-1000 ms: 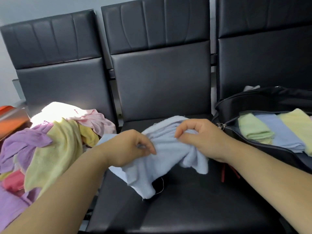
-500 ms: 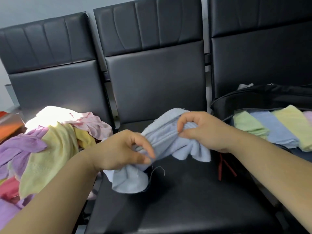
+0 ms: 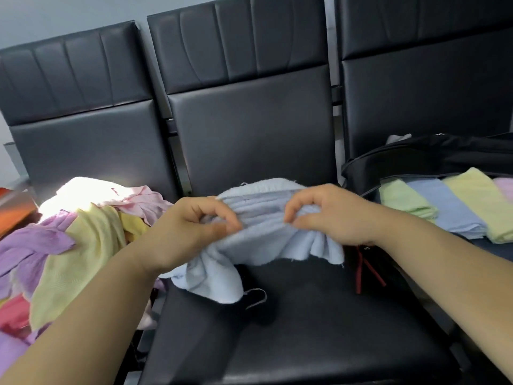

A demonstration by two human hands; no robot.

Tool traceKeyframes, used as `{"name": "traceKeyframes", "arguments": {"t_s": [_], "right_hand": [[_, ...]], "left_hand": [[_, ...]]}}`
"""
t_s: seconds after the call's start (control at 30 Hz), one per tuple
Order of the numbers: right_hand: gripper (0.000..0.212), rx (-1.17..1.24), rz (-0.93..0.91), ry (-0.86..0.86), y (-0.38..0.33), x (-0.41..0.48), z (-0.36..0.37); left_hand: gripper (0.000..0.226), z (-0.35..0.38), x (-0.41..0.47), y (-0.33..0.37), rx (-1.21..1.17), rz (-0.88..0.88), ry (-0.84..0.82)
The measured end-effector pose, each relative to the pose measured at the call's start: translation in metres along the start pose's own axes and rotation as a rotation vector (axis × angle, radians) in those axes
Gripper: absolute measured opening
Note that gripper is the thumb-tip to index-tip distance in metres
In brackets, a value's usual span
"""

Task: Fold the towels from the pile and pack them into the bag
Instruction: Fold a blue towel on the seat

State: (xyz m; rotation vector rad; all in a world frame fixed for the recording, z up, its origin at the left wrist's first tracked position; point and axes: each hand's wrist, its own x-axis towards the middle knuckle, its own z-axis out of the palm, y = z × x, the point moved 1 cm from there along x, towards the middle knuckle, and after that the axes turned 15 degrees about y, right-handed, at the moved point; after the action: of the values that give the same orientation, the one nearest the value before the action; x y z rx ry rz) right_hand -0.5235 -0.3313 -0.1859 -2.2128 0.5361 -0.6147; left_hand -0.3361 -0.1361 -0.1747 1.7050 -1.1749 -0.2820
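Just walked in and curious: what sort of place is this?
Likely a waiting area, not a laundry room: a row of black padded chairs stands along a plain grey wall, with a towel pile and an open black bag set on them.

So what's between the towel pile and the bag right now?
In the head view, the black middle seat lies between the pile and the bag. Above it, the left hand and right hand pinch a bunched light blue towel.
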Motion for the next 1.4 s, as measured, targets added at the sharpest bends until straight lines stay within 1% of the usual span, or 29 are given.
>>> {"name": "traceKeyframes", "arguments": {"t_s": [0.07,0.1,0.13,0.2,0.27,0.3,0.33,0.37,0.43,0.47,0.5,0.53,0.6,0.63,0.7,0.77,0.8,0.83,0.87,0.9,0.93,1.0,1.03,1.1,1.17,1.2,1.27,1.33,1.4], "right_hand": [[0.026,0.221,0.095,0.125,0.003,0.002,0.000],[0.030,0.293,0.120,0.164,0.004,0.002,0.002],[0.034,0.340,0.129,0.181,0.003,0.001,0.006],[0.036,0.417,0.119,0.177,-0.001,-0.001,0.014],[0.029,0.431,0.084,0.119,-0.003,-0.003,0.017],[0.022,0.397,0.051,0.046,-0.003,-0.004,0.016],[0.016,0.310,0.006,-0.053,-0.005,-0.006,0.013],[0.015,0.174,-0.026,-0.156,-0.006,-0.008,0.012],[0.021,-0.127,-0.020,-0.343,-0.004,-0.011,0.012],[0.022,-0.220,0.011,-0.379,-0.001,-0.010,0.013],[0.019,-0.260,0.024,-0.362,0.002,-0.009,0.015],[0.016,-0.256,0.003,-0.302,0.005,-0.006,0.016],[0.011,-0.187,-0.036,-0.124,0.011,0.000,0.015],[0.013,-0.102,-0.019,-0.031,0.013,0.002,0.012],[0.022,0.133,0.066,0.122,0.014,0.005,0.007],[0.027,0.319,0.134,0.185,0.015,0.005,0.005],[0.029,0.376,0.149,0.194,0.014,0.005,0.006],[0.031,0.408,0.157,0.197,0.013,0.005,0.007],[0.032,0.424,0.155,0.190,0.011,0.004,0.010],[0.031,0.432,0.143,0.170,0.010,0.003,0.012],[0.028,0.427,0.119,0.138,0.008,0.002,0.012],[0.017,0.352,0.058,0.022,0.005,-0.002,0.010],[0.013,0.281,0.031,-0.052,0.004,-0.004,0.007],[0.016,0.123,0.007,-0.178,0.004,-0.009,0.003],[0.021,0.005,0.018,-0.247,0.004,-0.011,0.003],[0.021,-0.037,0.016,-0.257,0.005,-0.012,0.004],[0.021,-0.073,-0.009,-0.219,0.006,-0.010,0.006],[0.021,-0.057,-0.004,-0.145,0.008,-0.008,0.004],[0.023,-0.003,0.046,-0.067,0.011,-0.006,0.001]], "left_hand": [[0.019,-0.001,-0.003,0.004,0.050,-0.032,-0.211],[0.018,-0.002,-0.004,0.003,0.119,-0.030,-0.284],[0.020,-0.002,-0.003,0.000,0.220,-0.007,-0.308],[0.029,-0.006,0.003,-0.010,0.406,0.047,-0.239],[0.036,-0.012,0.005,-0.015,0.496,0.066,-0.115],[0.038,-0.015,0.005,-0.018,0.502,0.071,-0.053],[0.039,-0.018,0.004,-0.019,0.501,0.078,-0.002],[0.041,-0.021,0.003,-0.019,0.491,0.084,0.037],[0.044,-0.022,0.001,-0.018,0.450,0.100,0.067],[0.044,-0.020,0.000,-0.016,0.428,0.108,0.060],[0.044,-0.018,-0.001,-0.015,0.397,0.104,0.054],[0.044,-0.015,-0.001,-0.014,0.347,0.080,0.054],[0.041,-0.009,-0.002,-0.007,0.196,0.001,0.090],[0.037,-0.005,-0.003,-0.002,0.127,-0.032,0.099],[0.023,0.001,-0.004,0.006,0.012,-0.061,0.031],[0.016,0.004,-0.006,0.011,-0.013,-0.115,-0.094],[0.019,0.004,-0.005,0.008,0.083,-0.096,-0.162],[0.024,0.004,-0.002,0.005,0.241,-0.046,-0.201],[0.030,0.003,0.000,0.001,0.406,0.003,-0.213],[0.033,0.002,0.001,-0.003,0.522,0.035,-0.214],[0.033,0.000,0.002,-0.006,0.568,0.038,-0.194],[0.031,-0.002,0.002,-0.009,0.494,0.012,-0.087],[0.031,-0.004,0.001,-0.010,0.401,-0.022,-0.019],[0.029,-0.003,-0.002,-0.009,0.201,-0.095,0.095],[0.033,0.000,-0.002,-0.009,0.029,-0.151,0.158],[0.036,0.002,-0.001,-0.011,-0.050,-0.185,0.172],[0.040,0.007,0.001,-0.009,-0.155,-0.234,0.195],[0.041,0.009,0.002,-0.007,-0.168,-0.210,0.179],[0.031,0.010,0.001,-0.003,-0.159,-0.146,0.099]]}}
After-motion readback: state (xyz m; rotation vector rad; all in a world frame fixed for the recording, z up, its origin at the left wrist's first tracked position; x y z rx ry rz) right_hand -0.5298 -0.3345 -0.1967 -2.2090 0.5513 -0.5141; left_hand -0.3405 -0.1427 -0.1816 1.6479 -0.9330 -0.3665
